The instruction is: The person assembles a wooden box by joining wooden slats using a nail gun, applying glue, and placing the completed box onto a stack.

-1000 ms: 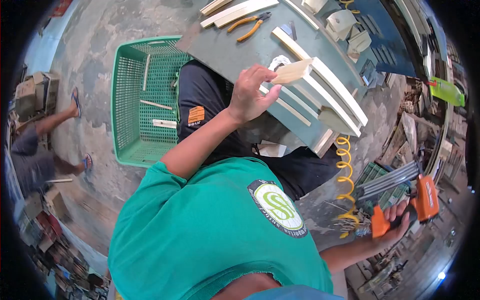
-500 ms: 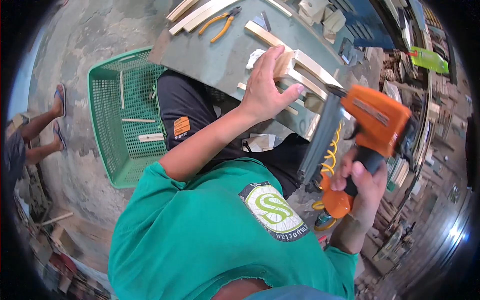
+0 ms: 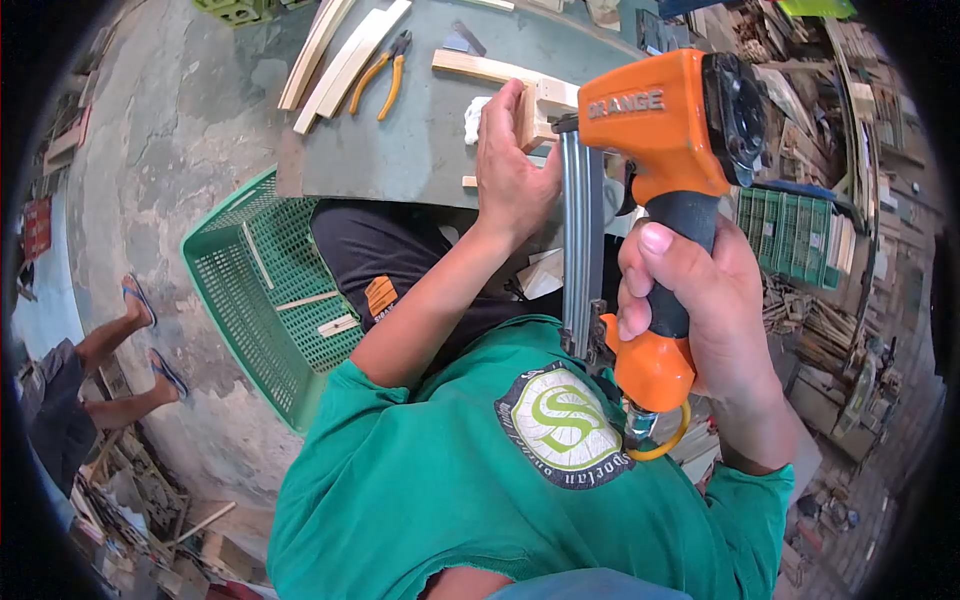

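In the head view my right hand is wrapped round the black grip of an orange nail gun. The gun's nose is at the pale wooden frame on the grey-green worktable; whether they touch cannot be made out. My left hand holds the near end of that frame, with the fingers along its left side and the thumb partly hidden behind the gun's magazine. A white crumpled piece lies just left of the left fingers. The far side of the frame is hidden by the gun.
Orange-handled pliers and wooden strips lie at the table's left. A green basket with a few sticks stands beside my leg. Another person's legs are at the far left. A second green crate stands at the right.
The right hand has brought the nail gun from the lower right up to the wooden frame. My left hand, open earlier, has closed on the frame's end. The view has shifted.
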